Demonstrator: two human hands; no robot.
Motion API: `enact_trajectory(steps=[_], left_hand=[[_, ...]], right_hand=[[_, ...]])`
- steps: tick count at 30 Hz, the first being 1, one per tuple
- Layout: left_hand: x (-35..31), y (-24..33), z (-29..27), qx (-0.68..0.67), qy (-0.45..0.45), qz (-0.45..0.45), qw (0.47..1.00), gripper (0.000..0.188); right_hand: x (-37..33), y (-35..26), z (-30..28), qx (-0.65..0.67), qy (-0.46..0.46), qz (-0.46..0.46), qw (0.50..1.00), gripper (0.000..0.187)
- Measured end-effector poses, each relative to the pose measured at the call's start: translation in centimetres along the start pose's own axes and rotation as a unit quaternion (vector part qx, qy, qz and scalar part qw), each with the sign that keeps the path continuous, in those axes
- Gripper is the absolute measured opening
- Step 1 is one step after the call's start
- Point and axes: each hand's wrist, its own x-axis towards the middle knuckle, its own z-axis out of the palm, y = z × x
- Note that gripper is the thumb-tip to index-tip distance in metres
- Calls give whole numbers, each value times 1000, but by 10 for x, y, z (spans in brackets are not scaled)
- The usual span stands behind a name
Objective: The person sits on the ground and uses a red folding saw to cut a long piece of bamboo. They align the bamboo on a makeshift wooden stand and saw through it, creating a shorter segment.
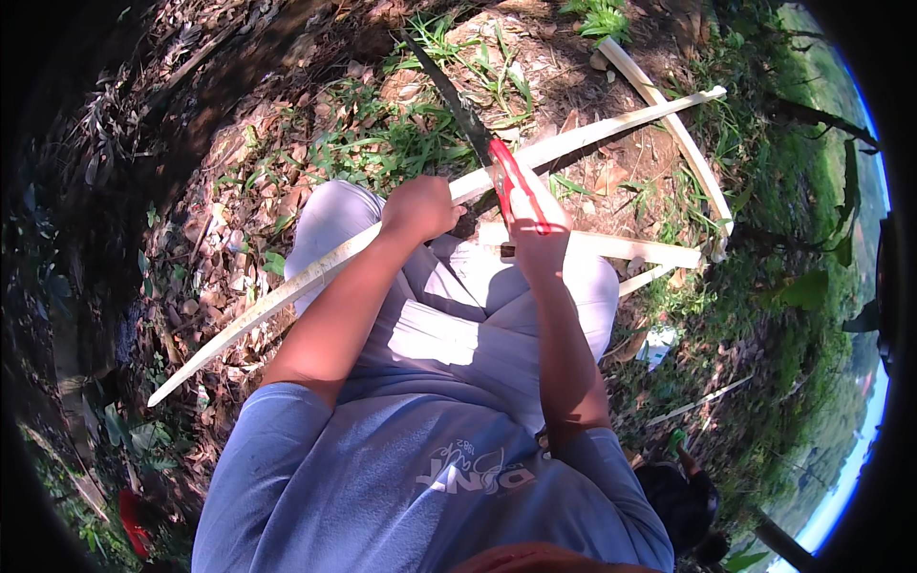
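Left hand [418,208] fisted around long pale wooden strip [382,239], which lies across knees, running 8 to 2 o'clock. Right hand [537,234] clenched on red-handled blade [470,122], blade pointing to 11 o'clock. Risk, as judged: blade slipping along strip toward left fingers, just at 9 o'clock of cutting edge; strip could roll.

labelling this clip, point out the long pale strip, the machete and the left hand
long pale strip [287,291], head view, bare stretch left of the knee
machete [458,100], head view, middle of the dark blade
left hand [417,208], head view, back of the fist
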Motion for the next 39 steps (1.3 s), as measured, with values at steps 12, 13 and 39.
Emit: enact_trajectory(steps=[12, 13, 39], left_hand=[[9, -1, 12, -2, 28, -32, 999, 31], [8, -2, 12, -5, 33, -33, 999, 32], [9, -6, 29, -2, 89, -6, 996, 25]], right_hand=[[-15, 8, -8, -47, -22, 8, 999, 43], [-17, 5, -9, -63, -24, -1, 998, 43], [-81, -66, -60, -150, -50, 53, 986, 43]])
